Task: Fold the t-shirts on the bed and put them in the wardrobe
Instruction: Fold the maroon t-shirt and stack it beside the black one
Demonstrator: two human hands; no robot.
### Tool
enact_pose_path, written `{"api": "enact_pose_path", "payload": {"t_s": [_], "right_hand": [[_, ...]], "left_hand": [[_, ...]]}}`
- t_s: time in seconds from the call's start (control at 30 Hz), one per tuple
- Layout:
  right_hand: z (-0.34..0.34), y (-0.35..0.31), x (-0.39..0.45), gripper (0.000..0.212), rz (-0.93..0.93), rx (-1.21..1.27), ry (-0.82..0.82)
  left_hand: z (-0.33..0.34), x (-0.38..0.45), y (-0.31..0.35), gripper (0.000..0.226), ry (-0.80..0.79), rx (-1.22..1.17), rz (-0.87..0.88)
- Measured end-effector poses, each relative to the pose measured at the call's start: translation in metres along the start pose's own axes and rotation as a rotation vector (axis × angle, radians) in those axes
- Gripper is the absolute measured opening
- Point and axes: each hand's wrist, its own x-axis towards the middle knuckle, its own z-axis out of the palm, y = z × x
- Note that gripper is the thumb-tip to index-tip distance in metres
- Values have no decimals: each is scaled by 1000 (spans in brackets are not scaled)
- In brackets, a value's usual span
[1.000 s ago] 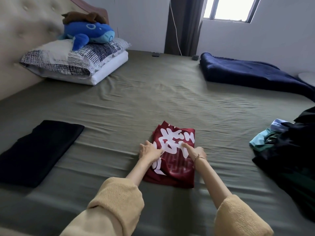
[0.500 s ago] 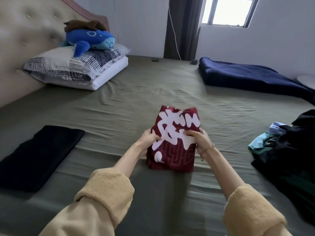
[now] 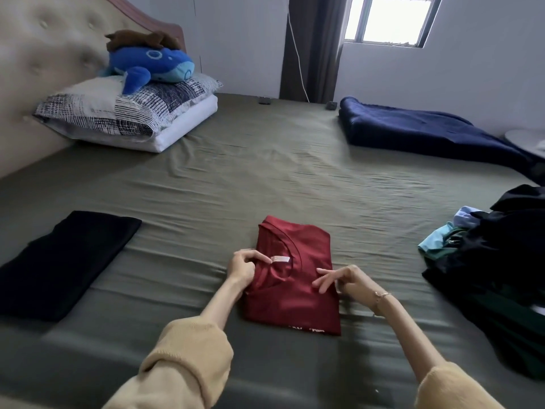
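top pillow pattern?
Navy-and-white crosshatch patchwork; the top pillow shows in the head view.

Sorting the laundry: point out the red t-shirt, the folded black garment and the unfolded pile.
red t-shirt (image 3: 298, 299), head view, plain lower panel.
folded black garment (image 3: 67, 261), head view, its middle.
unfolded pile (image 3: 501, 261), head view, dark top layer.

A dark red t-shirt (image 3: 295, 278) lies folded into a neat rectangle on the olive-green bed (image 3: 265, 178), in the middle of its near part, plain side up with the neckline and a small white label showing and a sliver of white print peeking out at its near edge. A black t-shirt (image 3: 63, 261) lies folded flat toward the bed's left edge. A loose heap of unfolded clothes (image 3: 495, 261), mostly black with light blue and green pieces, sits at the right edge.
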Motion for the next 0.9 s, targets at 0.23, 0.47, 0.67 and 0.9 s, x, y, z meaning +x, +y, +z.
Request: {"api": "enact_pose_path", "payload": {"t_s": [0.23, 0.47, 0.67, 0.9], "right_hand": [[16, -3, 24, 19, 523, 317, 579], [28, -24, 29, 45, 630, 489, 436], [34, -40, 22, 26, 517, 898, 245], [69, -77, 35, 40, 435, 1141, 127]], "left_hand": [[-4, -1, 28, 59, 37, 78, -361], [6, -16, 23, 65, -258, 31, -372], [-12, -28, 30, 45, -354, -116, -292], [-93, -38, 22, 42, -500, -241, -323]]}}
